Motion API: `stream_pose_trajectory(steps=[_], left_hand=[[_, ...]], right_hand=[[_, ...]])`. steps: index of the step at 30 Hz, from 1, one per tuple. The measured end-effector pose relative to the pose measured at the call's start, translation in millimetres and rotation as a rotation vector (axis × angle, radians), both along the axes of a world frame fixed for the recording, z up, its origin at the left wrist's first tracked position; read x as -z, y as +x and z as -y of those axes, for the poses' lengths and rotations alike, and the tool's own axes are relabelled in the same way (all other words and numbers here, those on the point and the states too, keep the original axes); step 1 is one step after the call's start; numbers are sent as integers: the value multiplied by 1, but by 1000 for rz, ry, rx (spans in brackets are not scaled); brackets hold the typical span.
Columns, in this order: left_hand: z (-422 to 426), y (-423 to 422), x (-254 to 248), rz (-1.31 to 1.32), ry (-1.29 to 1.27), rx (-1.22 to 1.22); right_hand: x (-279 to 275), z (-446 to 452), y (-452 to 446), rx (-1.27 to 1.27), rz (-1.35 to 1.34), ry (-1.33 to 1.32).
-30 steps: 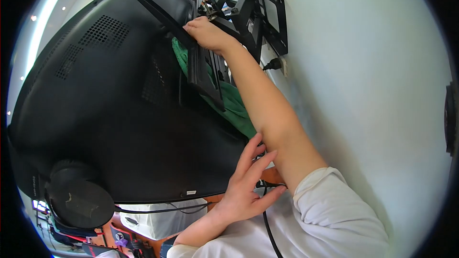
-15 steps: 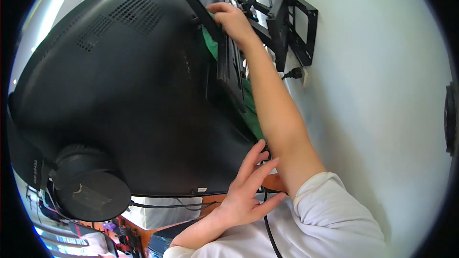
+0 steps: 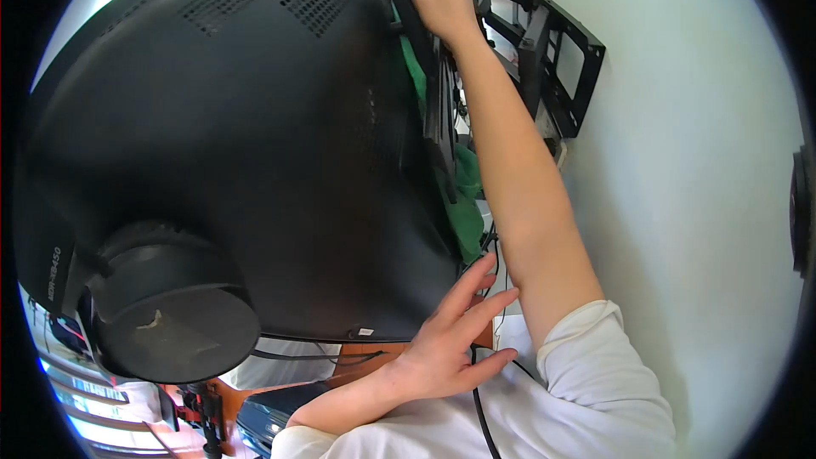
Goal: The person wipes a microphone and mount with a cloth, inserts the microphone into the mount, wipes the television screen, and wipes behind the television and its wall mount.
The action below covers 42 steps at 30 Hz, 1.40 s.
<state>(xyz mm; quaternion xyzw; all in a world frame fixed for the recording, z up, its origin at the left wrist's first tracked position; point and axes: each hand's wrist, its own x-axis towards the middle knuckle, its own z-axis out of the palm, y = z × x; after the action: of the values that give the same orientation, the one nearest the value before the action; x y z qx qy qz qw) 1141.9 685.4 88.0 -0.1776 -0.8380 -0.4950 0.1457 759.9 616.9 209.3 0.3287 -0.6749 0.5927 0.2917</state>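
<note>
My right hand [image 3: 446, 7] reaches up behind the large black TV [image 3: 255, 178], its fingers closed on a green cloth [image 3: 464, 219]. A bit of green shows at the fingertips, beside the upright black mounting rail [image 3: 404, 8] on the TV's back. Most of the cloth hangs between the rail and my forearm, partly hidden. Lower down, my left hand [image 3: 455, 340] is open with fingers spread, near the TV's lower edge and just by my right arm. Nothing is in it.
A black folding wall bracket [image 3: 544, 51] juts from the pale wall [image 3: 688, 161] on the right. Black headphones [image 3: 174, 323] stand out in front of the TV at lower left. Dark cables [image 3: 319, 355] run below, near a white box-like object [image 3: 293, 370].
The view has shifted, so the TV and bracket sit differently in frame. My right hand remains high by the rail; more green cloth shows lower down. My left hand stays spread.
</note>
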Motion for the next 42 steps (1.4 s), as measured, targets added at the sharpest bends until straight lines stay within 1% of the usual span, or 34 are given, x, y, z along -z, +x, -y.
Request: stream_pose_trajectory(steps=[1, 4, 5, 7, 8, 10, 11, 13, 14, 16, 17, 19, 20, 21, 22, 24, 25, 26, 27, 29, 30, 32, 33, 34, 36, 37, 38, 39, 42], left_hand=[[0, 3, 6, -17, -25, -12], [2, 7, 3, -11, -25, -34], [3, 8, 3, -6, -16, -42], [6, 11, 4, -3, -11, -59], [7, 11, 4, 5, -12, -65], [8, 9, 5, 10, -9, -81], [7, 10, 6, 24, -4, -84], [6, 10, 5, 37, -2, -73], [7, 10, 4, 49, -2, -59], [8, 11, 4, 35, -2, -55], [9, 12, 4, 28, -2, -51], [8, 14, 3, 30, -11, -34], [7, 13, 2, 23, -18, -21], [5, 11, 1, 24, -12, 15], [6, 11, -1, -7, -54, 14], [6, 14, -1, -27, -91, 31], [7, 15, -1, -13, -61, 34], [7, 17, 0, 8, -32, 32], [8, 17, 1, -25, -48, 38], [8, 16, 1, -46, -56, 60], [7, 16, 0, -76, -58, 76], [5, 18, -1, -67, -58, 108], [4, 19, -1, -68, -47, 121], [3, 19, 0, -62, -51, 144], [2, 21, 1, -51, -35, 148], [1, 22, 1, -45, -34, 164], [0, 23, 0, -50, -35, 169], [-1, 23, 0, -55, -35, 177], [-6, 24, 5, -50, -3, 220]], right_hand=[[-13, 4, 5, 117, -154, -20], [-32, 13, -8, 29, 100, -86], [-25, 22, -31, 259, -11, -85], [-13, 17, -49, 335, 186, -15], [-5, 14, -49, 335, 154, -33], [-4, 20, -48, 231, 188, 21], [-2, 22, -45, 226, 185, 24], [4, 24, -40, 177, 153, 228], [5, 20, -37, 179, 152, 227], [5, 7, -34, 38, 90, 274], [6, 1, -27, 44, 94, 275], [10, -17, -3, -165, 221, 133], [17, -31, 14, -372, 373, 48], [32, -43, 32, -535, 468, -56], [51, -53, 48, -726, 504, -193], [85, -80, 104, -743, 548, -396], [105, -89, 126, -657, 588, -516], [132, -96, 140, -533, 530, -500], [156, -101, 152, -411, 473, -486], [185, -107, 183, -248, 498, -404], [192, -108, 193, -234, 499, -420], [201, -108, 209, -355, 564, -255], [197, -110, 213, -442, 752, -316], [201, -112, 213, -422, 753, -330], [213, -112, 206, -476, 629, -170], [219, -110, 204, -375, 491, -180], [222, -109, 203, -358, 494, -184], [224, -111, 201, -273, 353, -111], [226, -104, 204, -263, 298, -47]])
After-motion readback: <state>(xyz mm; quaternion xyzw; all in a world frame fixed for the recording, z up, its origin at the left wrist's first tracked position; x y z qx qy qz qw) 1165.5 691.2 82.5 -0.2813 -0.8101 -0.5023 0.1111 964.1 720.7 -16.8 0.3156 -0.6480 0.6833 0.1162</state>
